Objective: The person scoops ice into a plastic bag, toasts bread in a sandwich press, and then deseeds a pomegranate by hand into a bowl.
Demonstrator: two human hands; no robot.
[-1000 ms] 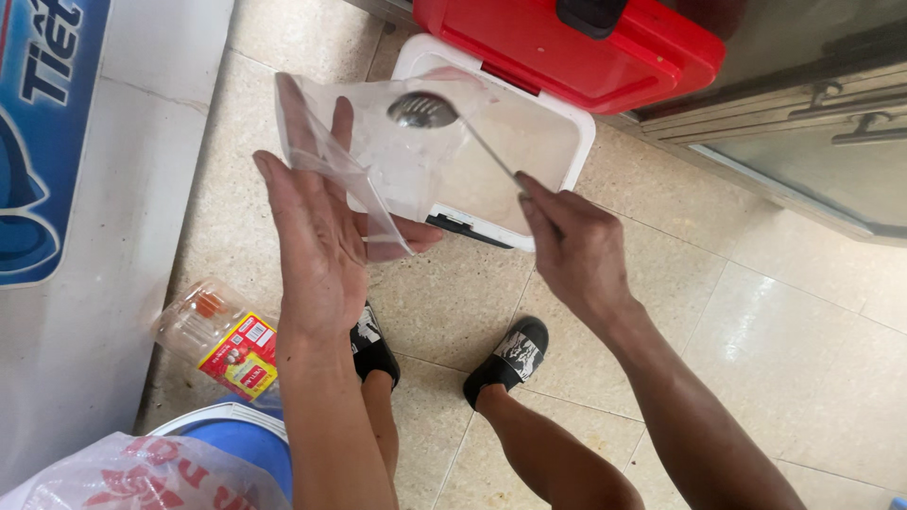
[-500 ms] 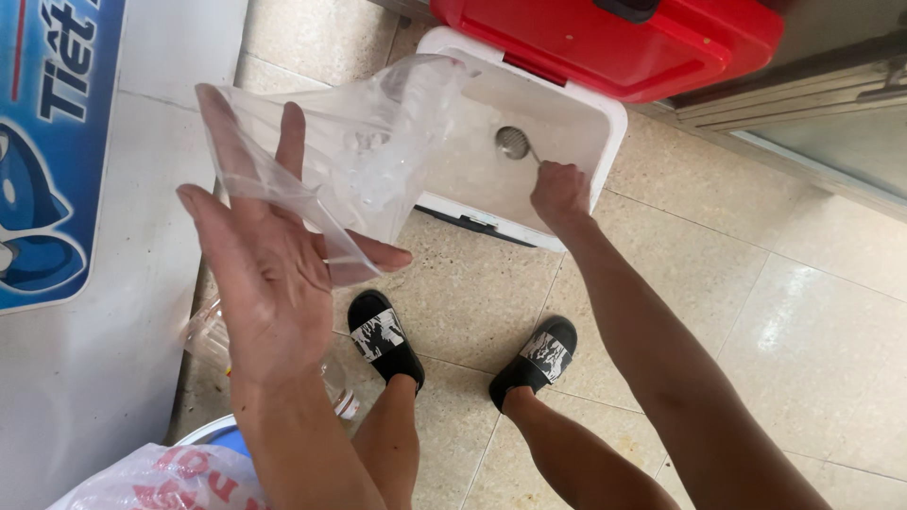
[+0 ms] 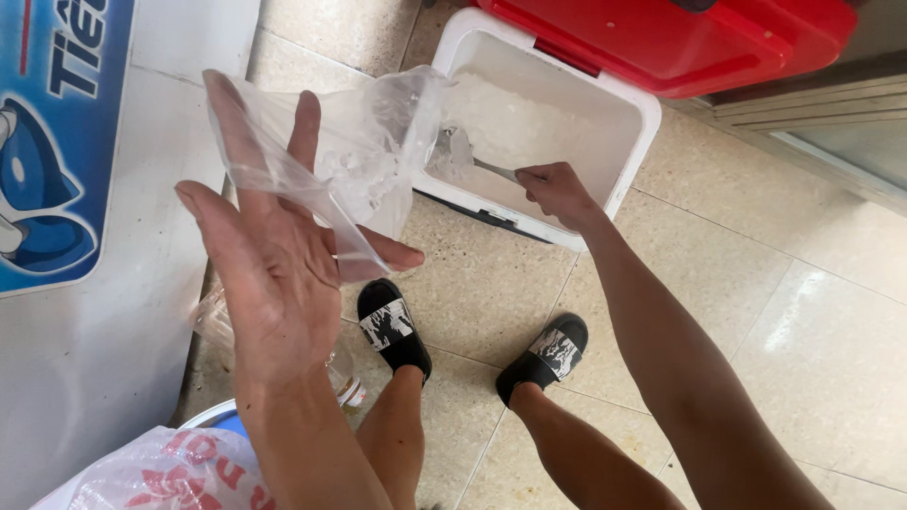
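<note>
Tiled floor (image 3: pixel 784 312); scoop (image 3: pixel 468 156) beyond right hand (image 3: pixel 557 194).

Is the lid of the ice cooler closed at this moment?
No, the red lid is swung back and the white cooler stands open, with the right hand holding a metal scoop inside it.

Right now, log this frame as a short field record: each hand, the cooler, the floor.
left hand: raised, fingers spread, holding open a clear plastic bag
right hand: grips a metal scoop lifted out of the ice
cooler: white box, red lid open, ice inside
floor: beige tiles, feet in black slippers
</note>
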